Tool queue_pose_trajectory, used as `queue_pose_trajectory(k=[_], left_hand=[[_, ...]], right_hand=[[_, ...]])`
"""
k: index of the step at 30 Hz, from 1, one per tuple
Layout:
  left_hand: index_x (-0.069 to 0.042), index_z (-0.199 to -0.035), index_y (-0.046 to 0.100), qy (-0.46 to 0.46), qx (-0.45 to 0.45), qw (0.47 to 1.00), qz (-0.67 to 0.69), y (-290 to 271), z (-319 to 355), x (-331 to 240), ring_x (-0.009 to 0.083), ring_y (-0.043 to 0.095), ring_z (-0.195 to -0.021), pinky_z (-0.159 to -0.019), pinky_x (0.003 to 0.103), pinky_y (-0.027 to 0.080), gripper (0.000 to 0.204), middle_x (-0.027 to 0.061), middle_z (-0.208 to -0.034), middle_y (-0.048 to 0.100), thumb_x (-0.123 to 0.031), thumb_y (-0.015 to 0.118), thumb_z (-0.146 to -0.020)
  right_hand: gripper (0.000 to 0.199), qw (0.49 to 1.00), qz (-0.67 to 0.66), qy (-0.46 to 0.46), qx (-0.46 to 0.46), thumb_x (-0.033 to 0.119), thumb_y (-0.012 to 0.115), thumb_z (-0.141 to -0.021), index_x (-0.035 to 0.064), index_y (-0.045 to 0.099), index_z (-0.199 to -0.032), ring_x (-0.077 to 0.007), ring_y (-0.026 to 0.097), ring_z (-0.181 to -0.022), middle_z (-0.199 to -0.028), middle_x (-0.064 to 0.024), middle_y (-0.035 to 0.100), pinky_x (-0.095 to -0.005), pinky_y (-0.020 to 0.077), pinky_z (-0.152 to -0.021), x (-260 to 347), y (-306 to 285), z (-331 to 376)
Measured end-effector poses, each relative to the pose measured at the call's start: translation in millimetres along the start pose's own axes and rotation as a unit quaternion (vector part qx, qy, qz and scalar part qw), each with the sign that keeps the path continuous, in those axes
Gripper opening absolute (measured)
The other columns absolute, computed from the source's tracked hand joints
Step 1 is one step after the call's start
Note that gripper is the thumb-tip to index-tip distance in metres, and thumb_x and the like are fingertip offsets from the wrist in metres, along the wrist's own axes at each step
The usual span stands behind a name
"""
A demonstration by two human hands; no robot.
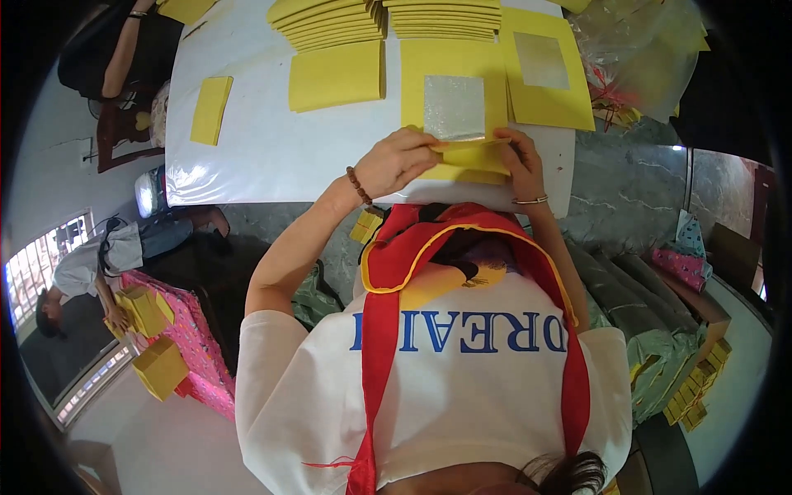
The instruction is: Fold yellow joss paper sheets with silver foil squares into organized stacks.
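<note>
A yellow paper sheet with a silver square on it lies in front of me on the white table, its near edge bent up and over. My left hand, with a beaded bracelet at the wrist, pinches that raised edge from the left side. On the right end of the same edge, the fingers of my right hand are closed, thumb underneath. Partly under this sheet's right side is another yellow sheet with its own silver square. Part of the fold is hidden by my fingers.
Folded yellow papers are stacked along the far side, beside a second stack. A single folded piece lies left on the table. A clear plastic bag sits far right. Another person handles yellow papers at left.
</note>
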State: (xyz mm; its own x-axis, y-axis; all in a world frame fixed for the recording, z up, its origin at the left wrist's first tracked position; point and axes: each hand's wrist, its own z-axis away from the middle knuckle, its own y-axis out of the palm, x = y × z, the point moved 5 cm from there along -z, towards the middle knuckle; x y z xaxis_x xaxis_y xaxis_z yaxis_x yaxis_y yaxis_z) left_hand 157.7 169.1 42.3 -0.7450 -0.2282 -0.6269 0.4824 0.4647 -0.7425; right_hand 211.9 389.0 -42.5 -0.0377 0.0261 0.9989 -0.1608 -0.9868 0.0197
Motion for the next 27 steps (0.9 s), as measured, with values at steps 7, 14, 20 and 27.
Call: queue_pose_trajectory(k=[7, 14, 20, 27], left_hand=[[-0.006, -0.106, 0.057, -0.033, -0.053, 0.998, -0.029, 3, 2, 5, 0.0307, 0.057, -0.092, -0.076, 0.036, 0.048, 0.023, 0.0146, -0.109, 0.056, -0.003, 0.052, -0.084], [-0.013, -0.117, 0.056, 0.066, 0.016, 0.986, -0.149, 9, 5, -14, 0.0288, 0.056, -0.094, -0.078, 0.037, 0.046, 0.041, 0.0139, -0.119, 0.051, -0.006, 0.059, -0.077], [-0.014, -0.121, 0.053, 0.015, 0.045, 0.989, -0.138, 16, 6, -8, 0.0281, 0.048, -0.106, -0.089, 0.038, 0.04, 0.053, 0.0101, -0.124, 0.048, -0.014, 0.067, -0.07], [-0.012, -0.121, 0.053, 0.016, 0.069, 0.996, -0.056, 6, -1, -2, 0.0275, 0.048, -0.105, -0.09, 0.039, 0.04, 0.056, 0.0091, -0.12, 0.05, -0.016, 0.07, -0.068]], right_hand=[[0.031, 0.999, 0.032, -0.023, 0.008, 0.013, 0.062, -0.081, 0.0068, 0.058, -0.111, -0.0178, 0.049, -0.101, -0.109, -0.0065, 0.053, -0.0297, 0.0382, -0.09, 9, 4, 1], [0.029, 0.995, 0.097, -0.035, -0.015, 0.01, 0.063, -0.079, 0.0074, 0.059, -0.108, -0.0195, 0.051, -0.1, -0.105, -0.0072, 0.055, -0.03, 0.0388, -0.089, 7, 1, -2], [0.029, 0.995, 0.094, -0.035, -0.016, 0.01, 0.063, -0.079, 0.0074, 0.059, -0.107, -0.0193, 0.051, -0.099, -0.104, -0.0072, 0.055, -0.0294, 0.0389, -0.088, 12, 4, -2], [0.028, 0.994, 0.1, -0.034, -0.016, 0.011, 0.063, -0.079, 0.0075, 0.059, -0.107, -0.0189, 0.051, -0.098, -0.104, -0.0067, 0.055, -0.0293, 0.0389, -0.088, 12, 3, -2]])
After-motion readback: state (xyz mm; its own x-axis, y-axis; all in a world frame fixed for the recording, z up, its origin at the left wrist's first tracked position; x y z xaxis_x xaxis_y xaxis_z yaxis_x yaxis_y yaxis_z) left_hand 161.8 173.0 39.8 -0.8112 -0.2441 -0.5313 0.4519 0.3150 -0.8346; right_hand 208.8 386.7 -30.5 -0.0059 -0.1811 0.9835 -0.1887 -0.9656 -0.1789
